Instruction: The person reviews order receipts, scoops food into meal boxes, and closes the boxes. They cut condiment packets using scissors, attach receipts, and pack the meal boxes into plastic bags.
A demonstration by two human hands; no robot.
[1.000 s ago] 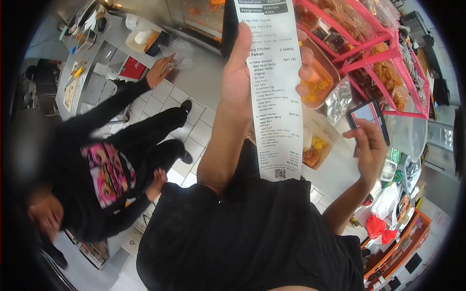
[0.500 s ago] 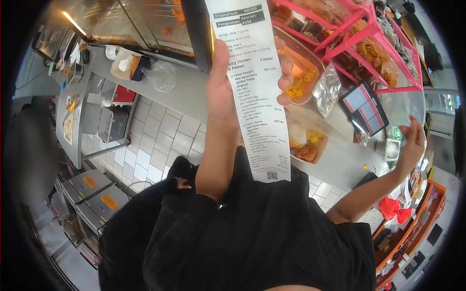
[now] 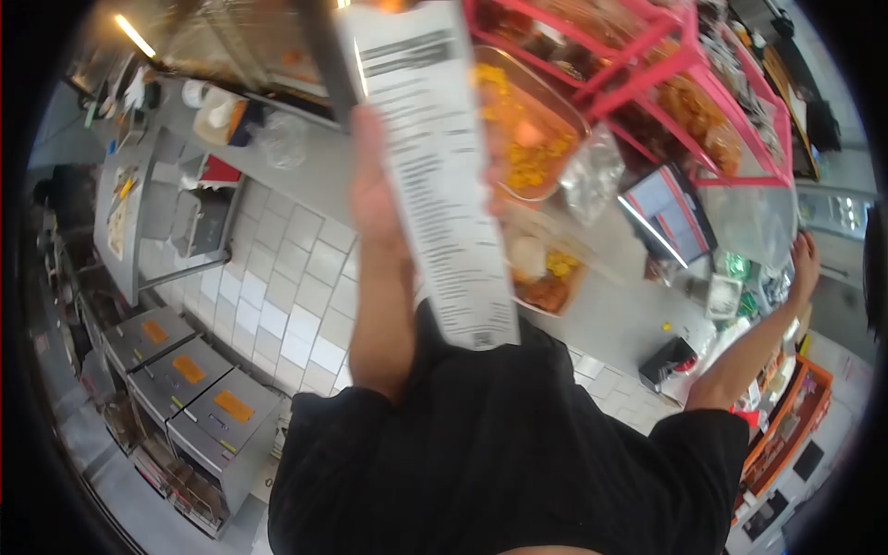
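Observation:
My left hand [image 3: 375,185] grips a long white paper receipt [image 3: 435,176] and holds it up in front of me. Its print is blurred. Fingertips show at the receipt's right edge, and the thumb lies along the left. My right hand [image 3: 805,264] is stretched to the far right, beside a clear plastic bag [image 3: 754,222] that hangs near the pink rack [image 3: 680,65]. Its fingers are small and partly turned away, so I cannot make out whether they grip the bag. Behind the receipt stands an open food box [image 3: 555,294] with rice, fried chicken and yellow egg.
A metal tray [image 3: 546,194] of yellow egg bits stands behind the box. To its right are a silver foil packet [image 3: 592,176] and a tablet [image 3: 668,217]. A glass display case [image 3: 231,46] is at upper left, and grey cabinets [image 3: 222,412] are at lower left.
My view has shifted, and the receipt with my left hand now sits further left. My right hand has moved out to the plastic bag's edge. The dark-clothed person at lower left is out of view.

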